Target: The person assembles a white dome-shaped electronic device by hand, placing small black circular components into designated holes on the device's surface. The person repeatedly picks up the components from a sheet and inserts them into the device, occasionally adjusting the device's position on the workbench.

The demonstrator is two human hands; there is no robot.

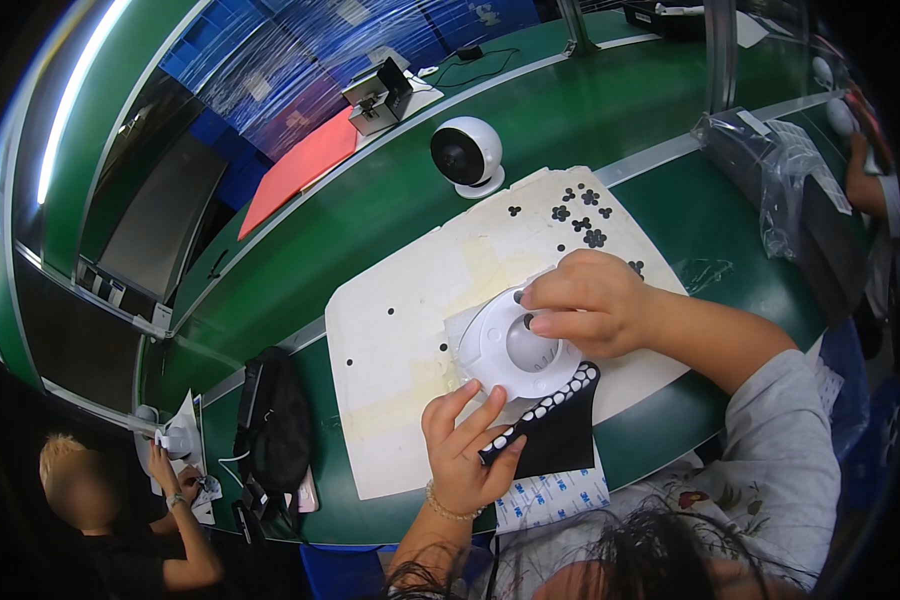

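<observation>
A white round plastic base (490,345) with a hollow middle lies on a pale board (380,400) in front of me. My left hand (465,450) steadies it, with two fingertips at its near rim and the thumb over a black sheet (560,430) edged with white dots. My right hand (595,305) is closed over the base's far right side. A small dark round pad (530,321) shows at its pinched fingertips, and another dark pad (518,297) sits at the rim beside them. The palm side of the right hand is hidden.
Loose black pads (594,238) lie at the board's far right. A white ball-shaped camera (467,155) stands behind the board. To the left is a black bag (270,430); to the right, clear plastic wrap (780,190). A co-worker (90,490) handles parts at far left.
</observation>
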